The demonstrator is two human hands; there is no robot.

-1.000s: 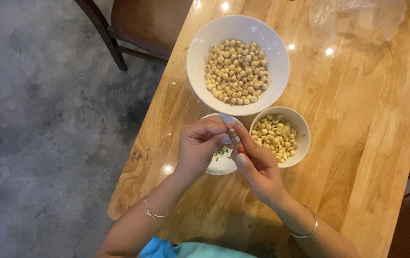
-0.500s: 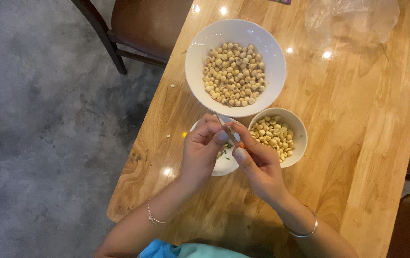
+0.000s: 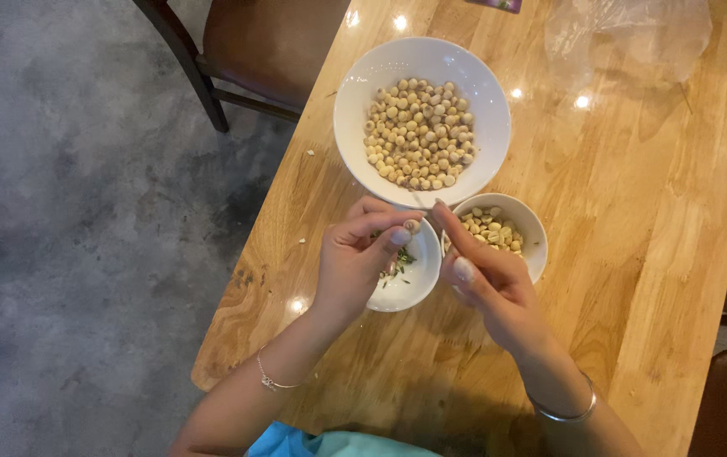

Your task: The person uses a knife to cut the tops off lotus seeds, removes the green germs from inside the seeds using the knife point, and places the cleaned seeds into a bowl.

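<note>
We pinch the pale seed (image 3: pixel 411 226) in the closed left hand (image 3: pixel 362 262) above the small white bowl (image 3: pixel 418 283), keeping the right hand (image 3: pixel 486 275) steady on its thin pick

The table (image 3: pixel 651 254) is varnished wood, pale and glossy, with bright spots of light on its grain. The large bowl (image 3: pixel 355 93) at the far side and the two small bowls (image 3: pixel 418 288) (image 3: pixel 534 241) nearer look like smooth, white, glazed ceramic. The seeds (image 3: pixel 418 131) in them are matt and cream-coloured. A clear, crinkled plastic bag (image 3: pixel 634 34) lies far right. The chair (image 3: pixel 270 42) has dark wood legs and a smooth brown seat. The floor (image 3: pixel 67 211) is rough, mottled grey concrete. Thin shiny metal bracelets (image 3: pixel 562 413) circle both wrists.
</note>
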